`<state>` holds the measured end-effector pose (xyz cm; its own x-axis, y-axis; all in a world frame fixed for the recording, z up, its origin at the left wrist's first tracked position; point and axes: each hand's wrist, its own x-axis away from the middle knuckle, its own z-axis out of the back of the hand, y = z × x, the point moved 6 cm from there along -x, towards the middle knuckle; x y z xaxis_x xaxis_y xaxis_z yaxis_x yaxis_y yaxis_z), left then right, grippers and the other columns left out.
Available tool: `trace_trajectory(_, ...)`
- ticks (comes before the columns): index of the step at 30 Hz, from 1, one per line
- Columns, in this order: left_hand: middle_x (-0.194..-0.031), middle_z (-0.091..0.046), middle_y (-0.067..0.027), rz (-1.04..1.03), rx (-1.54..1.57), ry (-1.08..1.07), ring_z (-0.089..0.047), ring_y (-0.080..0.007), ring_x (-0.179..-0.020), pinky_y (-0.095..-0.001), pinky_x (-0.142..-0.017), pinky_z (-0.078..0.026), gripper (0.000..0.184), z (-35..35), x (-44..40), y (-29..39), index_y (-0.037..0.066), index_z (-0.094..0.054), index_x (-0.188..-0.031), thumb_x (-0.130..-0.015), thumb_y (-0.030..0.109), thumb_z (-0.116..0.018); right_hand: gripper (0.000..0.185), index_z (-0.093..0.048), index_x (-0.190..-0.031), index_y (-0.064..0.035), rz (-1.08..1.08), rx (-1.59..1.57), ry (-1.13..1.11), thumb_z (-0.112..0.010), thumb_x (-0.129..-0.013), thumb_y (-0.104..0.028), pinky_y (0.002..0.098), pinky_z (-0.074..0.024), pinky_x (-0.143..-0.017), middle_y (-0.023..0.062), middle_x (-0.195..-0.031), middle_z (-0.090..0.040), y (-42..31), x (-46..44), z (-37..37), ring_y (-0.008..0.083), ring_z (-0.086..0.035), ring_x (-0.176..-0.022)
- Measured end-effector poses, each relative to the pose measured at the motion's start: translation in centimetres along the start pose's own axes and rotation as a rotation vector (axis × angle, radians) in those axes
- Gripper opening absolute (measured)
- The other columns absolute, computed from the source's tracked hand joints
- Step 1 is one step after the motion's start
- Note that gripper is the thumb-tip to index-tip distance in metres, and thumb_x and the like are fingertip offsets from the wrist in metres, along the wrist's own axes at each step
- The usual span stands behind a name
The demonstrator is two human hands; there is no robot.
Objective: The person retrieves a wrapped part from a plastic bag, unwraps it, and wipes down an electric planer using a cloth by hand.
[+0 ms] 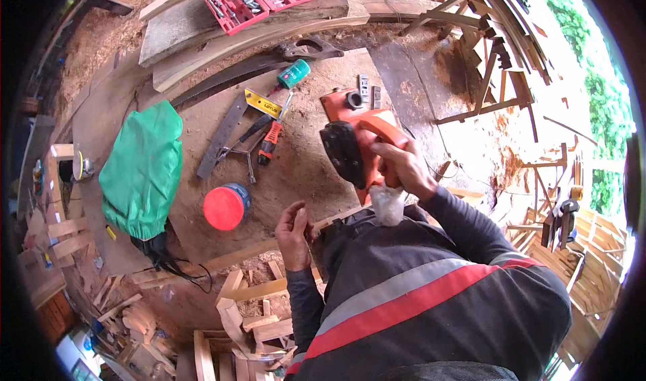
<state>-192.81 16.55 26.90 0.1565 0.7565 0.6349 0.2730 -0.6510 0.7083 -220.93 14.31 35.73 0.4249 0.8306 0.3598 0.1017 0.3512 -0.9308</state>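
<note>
My right hand (408, 168) is wrapped round the rear handle of an orange and black electric planer (363, 145), which sits at the right part of the workbench. Just below that hand, a whitish crumpled bag or cloth (388, 205) hangs against the planer; how it is attached is hidden. Two small metal pieces (364, 88) lie beyond the planer. Near the bench's front edge, my left hand (294, 236) is raised with its fingers loosely curled and apart, and no object shows in it. Closest to it stands a tub with a red lid (224, 207).
On the bench (296, 172) lie a yellow-handled try square (262, 103), an orange screwdriver (270, 143), a green-handled tool (294, 74), a handsaw (235, 75) and a green-covered object (143, 169). A red socket set (256, 1) rests on planks behind. Wood offcuts (262, 307) fill the floor below.
</note>
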Motion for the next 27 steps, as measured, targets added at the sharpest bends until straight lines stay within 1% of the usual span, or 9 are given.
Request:
trace_trajectory(2, -0.069, -0.056, 0.0005, 0.000, 0.007, -0.030, -0.049, -0.0073, -0.051, -0.0219, -0.044, -0.037, 0.026, 0.9, 0.1, -1.7, 0.004, -0.063, -0.116, -0.095, 0.020, -0.065, 0.022, -0.065, -0.097, -0.0034, -0.141, 0.018, 0.005, -0.068, -0.088, -0.023, 0.0270, -0.0460, -0.056, 0.0037, -0.068, -0.061, -0.5, 2.0, 2.2, 0.0111, -0.058, -0.059)
trace_trajectory(5, -0.069, -0.056, 0.0005, -0.009, -0.002, -0.048, -0.049, -0.0072, -0.051, -0.0220, -0.044, -0.038, 0.027, 0.2, 0.4, -2.4, 0.004, -0.063, -0.115, -0.095, 0.020, -0.066, 0.019, -0.065, -0.092, -0.0039, -0.097, -0.040, 0.115, -0.067, -0.089, -0.022, 0.0272, -0.0461, -0.053, 0.0033, -0.064, -0.061, -1.9, 3.9, 4.7, 0.0120, -0.057, -0.055)
trace_trajectory(8, -0.069, -0.056, 0.0005, -0.004, -0.041, -0.079, -0.048, -0.0071, -0.051, -0.0219, -0.045, -0.037, 0.026, -1.8, 0.1, -2.0, 0.003, -0.063, -0.114, -0.095, 0.021, -0.066, 0.017, -0.066, -0.089, -0.0045, -0.071, 0.022, 0.167, -0.066, -0.090, -0.022, 0.0267, -0.0456, -0.053, 0.0030, -0.065, -0.061, 0.6, 4.6, 8.4, 0.0119, -0.057, -0.054)
trace_trajectory(9, -0.068, -0.056, 0.0002, -0.008, -0.061, -0.090, -0.049, -0.0067, -0.050, -0.0215, -0.045, -0.038, 0.027, -2.6, -0.1, -1.7, 0.002, -0.063, -0.114, -0.095, 0.021, -0.065, 0.017, -0.065, -0.085, -0.0052, -0.048, 0.006, 0.216, -0.066, -0.090, -0.021, 0.0267, -0.0455, -0.053, 0.0028, -0.064, -0.061, 1.3, 4.9, 9.2, 0.0117, -0.057, -0.054)
trace_trajectory(13, -0.068, -0.057, -0.0002, -0.006, -0.169, -0.103, -0.050, -0.0061, -0.050, -0.0212, -0.045, -0.039, 0.027, -5.2, 0.2, -0.7, 0.001, -0.063, -0.113, -0.095, 0.021, -0.065, 0.016, -0.064, -0.084, -0.0049, -0.020, -0.095, 0.267, -0.066, -0.089, -0.020, 0.0268, -0.0455, -0.053, 0.0026, -0.064, -0.060, 1.8, 6.4, 10.6, 0.0117, -0.056, -0.053)
trace_trajectory(18, -0.067, -0.057, 0.0000, -0.006, -0.207, -0.156, -0.051, -0.0063, -0.051, -0.0208, -0.046, -0.039, 0.025, -6.2, 0.6, -3.5, 0.001, -0.063, -0.113, -0.096, 0.019, -0.064, 0.019, -0.062, -0.093, -0.0019, -0.023, -0.002, 0.234, -0.067, -0.084, -0.018, 0.0264, -0.0439, -0.050, 0.0035, -0.066, -0.061, 1.0, 7.8, 11.4, 0.0111, -0.057, -0.054)
trace_trajectory(20, -0.068, -0.057, 0.0000, 0.005, -0.229, -0.149, -0.051, -0.0067, -0.051, -0.0204, -0.046, -0.039, 0.025, -7.0, 1.4, -3.9, 0.000, -0.063, -0.113, -0.096, 0.018, -0.063, 0.027, -0.063, -0.102, -0.0015, -0.050, 0.143, 0.119, -0.071, -0.083, -0.018, 0.0294, -0.0473, -0.058, 0.0038, -0.075, -0.062, 0.6, 7.9, 11.2, 0.0117, -0.058, -0.062)
trace_trajectory(21, -0.069, -0.058, -0.0003, 0.002, -0.268, -0.146, -0.052, -0.0070, -0.053, -0.0207, -0.047, -0.040, 0.026, -7.4, 2.0, -3.8, 0.000, -0.063, -0.113, -0.096, 0.018, -0.063, 0.030, -0.062, -0.106, -0.0006, -0.053, 0.199, 0.068, -0.071, -0.084, -0.020, 0.0299, -0.0487, -0.058, 0.0042, -0.077, -0.064, 1.1, 7.9, 11.3, 0.0131, -0.060, -0.063)
trace_trajectory(27, -0.070, -0.056, 0.0000, -0.029, -0.230, -0.124, -0.050, -0.0075, -0.053, -0.0224, -0.047, -0.040, 0.025, -7.4, 4.2, -5.3, 0.001, -0.063, -0.112, -0.095, 0.019, -0.064, 0.033, -0.063, -0.111, -0.0026, -0.035, 0.164, 0.029, -0.070, -0.085, -0.022, 0.0304, -0.0508, -0.060, 0.0053, -0.080, -0.067, 1.2, 9.1, 11.5, 0.0137, -0.062, -0.064)
